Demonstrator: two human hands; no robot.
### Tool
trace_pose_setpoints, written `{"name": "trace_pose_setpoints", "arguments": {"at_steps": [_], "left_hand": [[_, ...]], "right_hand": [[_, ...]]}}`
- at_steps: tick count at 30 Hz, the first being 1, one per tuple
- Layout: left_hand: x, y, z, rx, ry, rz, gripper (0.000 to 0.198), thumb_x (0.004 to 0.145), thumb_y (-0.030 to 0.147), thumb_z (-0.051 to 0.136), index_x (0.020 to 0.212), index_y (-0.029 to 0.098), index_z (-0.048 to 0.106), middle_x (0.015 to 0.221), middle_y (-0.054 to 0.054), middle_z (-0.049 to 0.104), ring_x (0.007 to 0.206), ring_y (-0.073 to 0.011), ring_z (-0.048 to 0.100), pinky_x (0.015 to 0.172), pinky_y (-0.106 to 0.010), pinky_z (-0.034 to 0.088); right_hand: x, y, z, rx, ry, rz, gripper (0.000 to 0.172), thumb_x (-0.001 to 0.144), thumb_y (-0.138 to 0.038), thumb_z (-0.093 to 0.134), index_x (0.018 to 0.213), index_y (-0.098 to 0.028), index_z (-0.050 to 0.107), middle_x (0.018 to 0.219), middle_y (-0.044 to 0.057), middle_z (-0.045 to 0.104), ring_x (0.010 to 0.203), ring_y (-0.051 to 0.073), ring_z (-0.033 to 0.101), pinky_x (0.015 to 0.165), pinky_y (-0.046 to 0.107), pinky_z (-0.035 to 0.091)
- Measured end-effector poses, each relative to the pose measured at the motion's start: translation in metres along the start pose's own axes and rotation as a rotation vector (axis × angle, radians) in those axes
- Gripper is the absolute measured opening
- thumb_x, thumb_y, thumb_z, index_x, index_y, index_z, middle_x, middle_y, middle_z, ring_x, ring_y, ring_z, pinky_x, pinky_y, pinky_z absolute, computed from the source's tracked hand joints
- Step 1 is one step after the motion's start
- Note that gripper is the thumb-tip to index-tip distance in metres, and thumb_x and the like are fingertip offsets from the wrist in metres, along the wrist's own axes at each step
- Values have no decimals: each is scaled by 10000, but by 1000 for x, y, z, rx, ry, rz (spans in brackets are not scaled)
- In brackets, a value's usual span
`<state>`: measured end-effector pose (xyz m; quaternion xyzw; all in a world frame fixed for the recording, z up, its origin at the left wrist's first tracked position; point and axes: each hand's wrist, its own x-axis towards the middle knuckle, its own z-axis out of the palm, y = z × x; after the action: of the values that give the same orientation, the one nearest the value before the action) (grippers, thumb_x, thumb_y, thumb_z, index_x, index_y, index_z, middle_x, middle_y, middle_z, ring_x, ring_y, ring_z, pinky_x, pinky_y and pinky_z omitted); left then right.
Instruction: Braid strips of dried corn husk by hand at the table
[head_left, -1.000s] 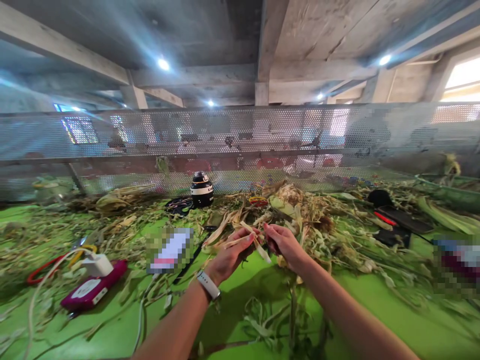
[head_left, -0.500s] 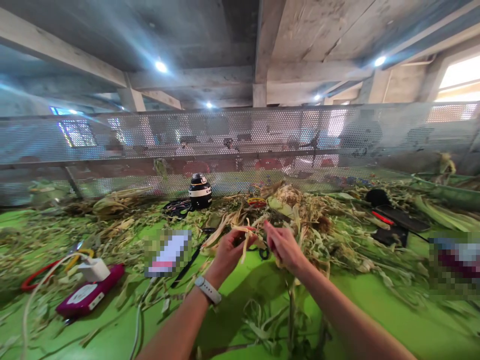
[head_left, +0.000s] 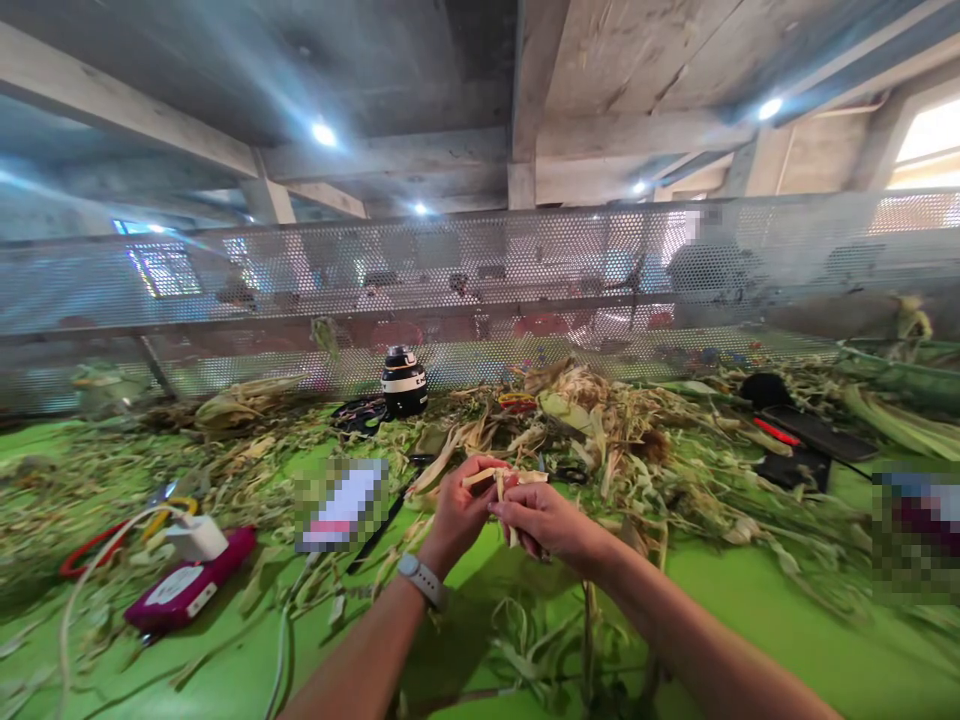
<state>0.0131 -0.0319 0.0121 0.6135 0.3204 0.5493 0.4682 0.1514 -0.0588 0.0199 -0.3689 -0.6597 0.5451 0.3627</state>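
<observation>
Left fingers [head_left: 478, 499] and right fingers [head_left: 519, 511] pinching pale husk strips [head_left: 533, 478], now close together, farther apart half a second ago

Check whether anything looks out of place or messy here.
Leafy scraps lie strewn across the green table, also around a white charger on a maroon box at left; electrical gear amid loose plant litter looks out of place.

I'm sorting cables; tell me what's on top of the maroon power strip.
On the maroon power strip: a white charger and white label; the charger hides the surface beneath.
</observation>
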Motion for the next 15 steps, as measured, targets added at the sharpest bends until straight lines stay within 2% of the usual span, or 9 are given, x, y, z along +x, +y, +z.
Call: {"name": "trace_pose_setpoints", "arguments": {"at_steps": [3,7,9,12,13,14,15], "left_hand": [[1,1,-1,-2,-20,-2,250,643,326,721,798,153,628,814,-67,672,768,-191,621,729,-295,472],[4,-1,-7,-6,-149,-55,263,653,323,704,851,154,668,856,-75,674,829,-211,603,761,-304,454],[4,-4,-11,-2,-213,-106,251,708,345,641,873,161,687,838,-64,674,794,-198,587,736,-290,440],[1,-8,-13,-29,-298,-174,293,788,370,512,850,162,709,731,-52,650,685,-173,544,665,-273,415],[0,-8,-12,-44,-315,-185,306,794,368,492,824,159,714,696,-50,633,650,-166,522,633,-266,402],[-1,-8,-11,-58,-327,-188,310,792,365,487,787,156,716,670,-48,615,625,-159,498,604,-260,388],[-3,-6,-10,-70,-337,-183,309,786,364,490,744,155,714,655,-46,598,611,-154,477,583,-254,374]], "right_hand": [[-1,0,2,-49,-27,-15,401,780,-485,544,545,-164,493,375,-75,407,322,32,341,338,157,252],[-4,-4,2,-122,-17,-16,442,773,-545,538,535,-174,506,369,-49,425,308,68,377,333,203,281],[-4,-8,-5,-113,93,-52,464,777,-572,514,534,-176,505,377,-38,429,319,82,384,343,220,280],[-1,-13,-23,-87,477,-206,449,772,-568,522,554,-176,515,459,-27,475,427,89,419,435,222,335],[1,-12,-27,-116,539,-227,438,753,-563,552,557,-172,536,506,-15,506,487,99,447,482,225,359],[3,-11,-30,-131,548,-211,428,737,-564,572,575,-167,569,552,-3,538,544,112,472,526,231,376],[4,-9,-31,-120,503,-177,431,735,-570,570,593,-164,597,585,6,563,588,124,493,565,238,390]]}}
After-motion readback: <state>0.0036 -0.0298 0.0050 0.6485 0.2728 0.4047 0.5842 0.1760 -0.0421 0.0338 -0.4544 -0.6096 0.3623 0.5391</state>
